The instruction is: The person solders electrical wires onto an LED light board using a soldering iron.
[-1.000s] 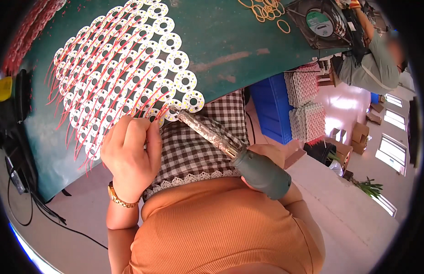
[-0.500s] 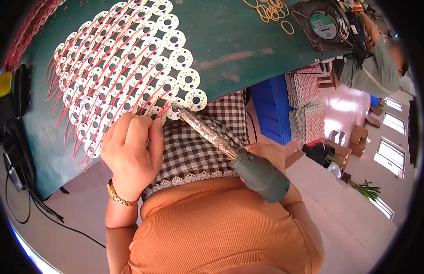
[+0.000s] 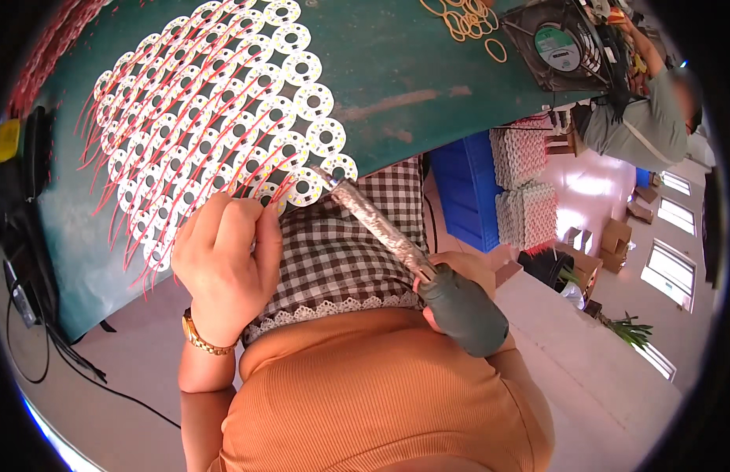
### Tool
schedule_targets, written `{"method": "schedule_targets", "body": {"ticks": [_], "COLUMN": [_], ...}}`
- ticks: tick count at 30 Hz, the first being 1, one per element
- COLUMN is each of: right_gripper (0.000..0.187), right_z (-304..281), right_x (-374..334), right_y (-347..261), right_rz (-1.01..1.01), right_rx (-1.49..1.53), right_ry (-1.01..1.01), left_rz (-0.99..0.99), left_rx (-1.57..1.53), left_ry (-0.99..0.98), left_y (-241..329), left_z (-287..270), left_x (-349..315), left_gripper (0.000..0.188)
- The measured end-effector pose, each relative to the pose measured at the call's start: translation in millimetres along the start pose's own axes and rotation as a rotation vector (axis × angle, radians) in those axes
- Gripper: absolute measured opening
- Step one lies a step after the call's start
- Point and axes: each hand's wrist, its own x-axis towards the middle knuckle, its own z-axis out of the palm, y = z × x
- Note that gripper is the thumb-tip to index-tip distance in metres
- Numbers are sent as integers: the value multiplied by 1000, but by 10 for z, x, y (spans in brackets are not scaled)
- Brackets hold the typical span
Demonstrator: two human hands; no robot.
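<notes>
Small round white LED boards [image 3: 240, 132], ring-shaped with red wires [image 3: 184, 98], lie in a slanted grid on the green table. Closed in a pinch, my left hand [image 3: 227, 252] rests at the grid's near edge, its fingertips on a red wire beside a front board [image 3: 303, 187]. A soldering iron [image 3: 387, 236] with a dark green handle is gripped in my right hand [image 3: 468, 267], which is partly hidden behind that handle. The iron's tip hovers by the last boards at the near right corner; whether it touches them I cannot tell.
Rubber bands [image 3: 467, 20] and a black fan [image 3: 557, 47] sit at the table's far right. A blue bin [image 3: 465, 193] and stacked boards [image 3: 526, 212] stand beyond its edge. Another person [image 3: 644, 118] works at upper right. Black cables [image 3: 74, 358] hang at left.
The soldering iron's tip has pulled away to the right from the board by my left fingertips, and its handle has shifted slightly right and down. My left hand has stayed in place.
</notes>
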Motion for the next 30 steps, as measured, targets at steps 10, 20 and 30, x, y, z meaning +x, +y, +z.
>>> {"method": "schedule_targets", "body": {"ticks": [10, 20, 30], "right_gripper": [26, 23, 18], "right_z": [-447, -236, -443], "right_x": [619, 578, 557], "right_y": [-504, -450, -302], "right_rz": [1100, 191, 407], "right_rx": [580, 615, 292], "right_ry": [-436, -156, -393], "left_rz": [47, 13, 22], "left_rx": [-275, -172, -255], "left_ry": [204, 264, 197], "left_y": [-155, -121, -30], "left_z": [-13, -40, -83], "left_x": [-87, -55, -125], "left_gripper": [10, 12, 12]}}
